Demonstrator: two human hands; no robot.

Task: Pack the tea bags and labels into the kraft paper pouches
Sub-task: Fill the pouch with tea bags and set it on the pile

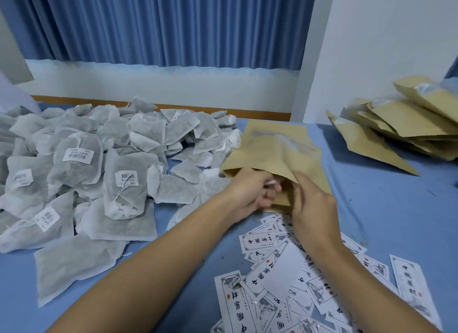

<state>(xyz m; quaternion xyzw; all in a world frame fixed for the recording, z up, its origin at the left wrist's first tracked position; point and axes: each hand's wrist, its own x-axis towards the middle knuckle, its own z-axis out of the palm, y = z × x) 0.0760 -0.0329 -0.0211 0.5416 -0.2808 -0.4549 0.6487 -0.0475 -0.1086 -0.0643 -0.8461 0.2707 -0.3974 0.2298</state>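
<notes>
Bare left hand [247,191], bare right hand [316,210], bare forearms [153,265].

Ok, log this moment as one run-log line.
stage: filling | left hand: holds white item at kraft pouch mouth | right hand: grips pouch edge | tea bags: piled left | labels: scattered front

The table [371,208] is covered in blue. Left of the tan kraft pouch [272,151], grey-white tea bags [74,174] are marked with white barcode stickers [78,155]; below it, white labels [260,278] are printed with black characters and red seals.

Soft even indoor light, faint shadows, wide-angle edge bending, slight overall blur
</notes>
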